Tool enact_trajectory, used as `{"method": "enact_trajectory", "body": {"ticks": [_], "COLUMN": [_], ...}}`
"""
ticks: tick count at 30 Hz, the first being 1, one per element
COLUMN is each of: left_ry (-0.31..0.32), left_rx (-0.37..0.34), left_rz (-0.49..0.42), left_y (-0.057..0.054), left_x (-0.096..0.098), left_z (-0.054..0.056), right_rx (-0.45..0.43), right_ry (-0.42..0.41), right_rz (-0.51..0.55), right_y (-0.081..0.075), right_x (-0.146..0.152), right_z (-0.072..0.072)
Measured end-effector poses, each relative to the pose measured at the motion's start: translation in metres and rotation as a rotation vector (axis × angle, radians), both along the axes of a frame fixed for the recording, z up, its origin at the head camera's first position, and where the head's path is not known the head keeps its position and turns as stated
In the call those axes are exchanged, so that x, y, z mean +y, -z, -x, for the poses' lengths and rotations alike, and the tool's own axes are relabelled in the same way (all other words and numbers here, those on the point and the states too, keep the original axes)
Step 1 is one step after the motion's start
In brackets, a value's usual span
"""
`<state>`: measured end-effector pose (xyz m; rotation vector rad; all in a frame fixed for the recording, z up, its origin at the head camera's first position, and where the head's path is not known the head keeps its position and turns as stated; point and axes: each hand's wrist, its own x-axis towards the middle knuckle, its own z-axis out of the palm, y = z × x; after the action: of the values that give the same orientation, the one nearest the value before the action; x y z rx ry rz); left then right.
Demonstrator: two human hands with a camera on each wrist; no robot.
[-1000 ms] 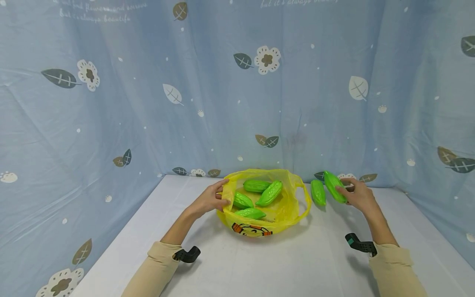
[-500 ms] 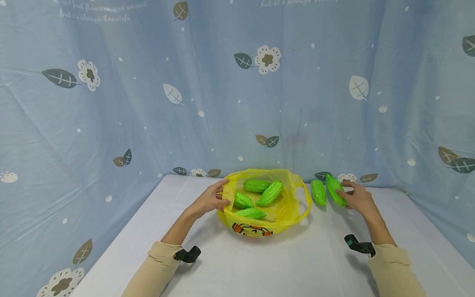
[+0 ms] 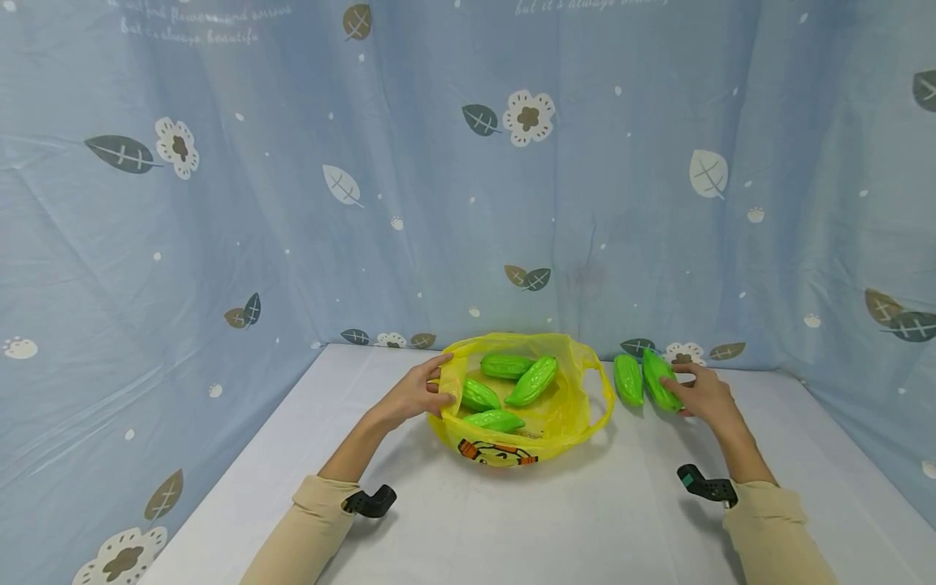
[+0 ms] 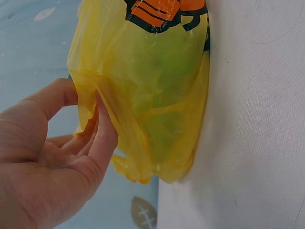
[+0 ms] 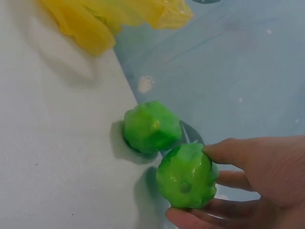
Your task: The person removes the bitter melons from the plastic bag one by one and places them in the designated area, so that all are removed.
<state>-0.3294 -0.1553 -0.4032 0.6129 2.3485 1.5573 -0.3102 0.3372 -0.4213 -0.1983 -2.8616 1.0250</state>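
A yellow plastic bag [image 3: 578, 422] lies on the table with its mouth held wide, and several green bitter melons [image 3: 532, 382] show inside it. My left hand [image 3: 412, 396] pinches the bag's left rim; the left wrist view shows the thin plastic between thumb and fingers. To the right of the bag one bitter melon [image 3: 628, 380] lies on the table. Close beside it, my right hand [image 3: 705, 394] grips another bitter melon [image 5: 187, 176] between thumb and fingers. Whether this held one touches the table is hard to tell.
The white table [image 3: 556, 520] ends at the back against a blue curtain [image 3: 439, 203] printed with leaves and flowers. One loop handle [image 3: 604, 398] of the bag sticks out toward the loose bitter melons. A black camera mount sits on each wrist.
My right hand has lowered its bitter melon slightly, and the melon now stands more in line with the one beside it. The left hand and the bag have stayed put.
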Motion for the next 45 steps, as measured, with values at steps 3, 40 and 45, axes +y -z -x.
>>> {"method": "enact_trajectory", "body": {"ticks": [3,40,45], "left_ry": [0.003,-0.001,0.002], "left_rx": [0.003,-0.01,-0.007], "left_rz": [0.003,0.002,0.002], "left_y": [0.001,0.001,0.002], "left_x": [0.0,0.0,0.0], "left_z": [0.001,0.002,0.002], "right_rx": [-0.013,-0.06,-0.059], "right_ry": [0.014,0.049,0.044], "right_rz": [0.002,0.004,-0.008], "right_y": [0.001,0.014,0.012], "right_x": [0.0,0.003,0.002], "right_z": [0.001,0.007,0.007]}}
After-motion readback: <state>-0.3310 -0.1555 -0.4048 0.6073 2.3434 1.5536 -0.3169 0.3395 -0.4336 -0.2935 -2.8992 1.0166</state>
